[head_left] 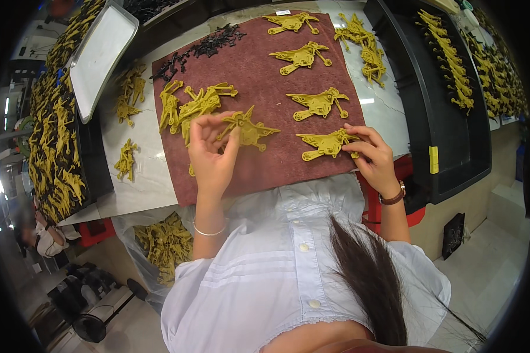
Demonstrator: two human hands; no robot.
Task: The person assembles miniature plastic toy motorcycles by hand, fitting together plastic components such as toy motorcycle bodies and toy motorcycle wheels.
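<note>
Pinched between the thumb and fingers of my left hand (213, 150) is a yellow plastic part (254, 133) with pointed arms, held just above a dark red cloth (259, 182). My right hand (372, 160) has its fingers closed on the right end of another yellow plastic part (324, 145), which lies on the cloth. Farther back, a column of similar yellow parts (319, 106) lies spaced out in the same direction. Beside my left hand is a loose heap of yellow parts (200, 103), partly hidden by that hand.
Small black pieces (209, 44) lie at the cloth's far left. More yellow parts (365, 47) rest on the white table right of it. A black tray (453, 141) stands at the right, a white tray (103, 56) at the left. A bag of yellow parts (165, 241) sits below the table edge.
</note>
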